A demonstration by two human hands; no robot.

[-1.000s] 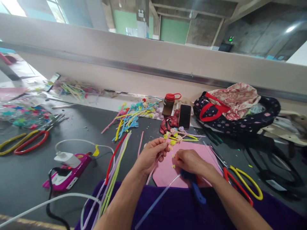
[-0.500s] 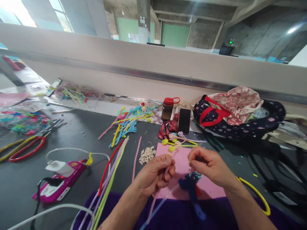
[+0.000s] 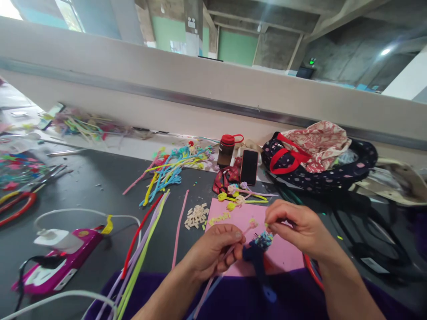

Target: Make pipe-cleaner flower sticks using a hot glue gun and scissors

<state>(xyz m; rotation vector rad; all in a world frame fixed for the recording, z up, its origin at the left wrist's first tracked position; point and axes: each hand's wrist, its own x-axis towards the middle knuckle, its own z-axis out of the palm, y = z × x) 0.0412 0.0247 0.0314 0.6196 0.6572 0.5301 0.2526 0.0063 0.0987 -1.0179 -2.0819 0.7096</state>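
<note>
My left hand (image 3: 215,249) is closed around a thin pink pipe cleaner (image 3: 210,284) that runs down toward my lap. Its upper tip carries a small pale bud (image 3: 252,223). My right hand (image 3: 295,226) is pinched shut beside that tip, holding something tiny I cannot make out. Both hands hover over a pink foam sheet (image 3: 283,253). A dark blue glue gun (image 3: 258,262) with bits stuck on its nozzle stands between my hands. Small yellow and white cut pieces (image 3: 196,215) lie by the sheet.
Long pipe cleaners (image 3: 140,253) lie to the left, next to a magenta device (image 3: 56,266) with a white charger. Farther back are a bundle of finished stems (image 3: 173,166), a red-capped jar (image 3: 226,150), a phone (image 3: 249,166) and a dotted bag (image 3: 320,164). Purple cloth (image 3: 233,298) covers my lap.
My right hand has lifted off the pink sheet and now pinches beside the stem's tip. My left hand has drawn back toward me with the pipe cleaner. The view has shifted right.
</note>
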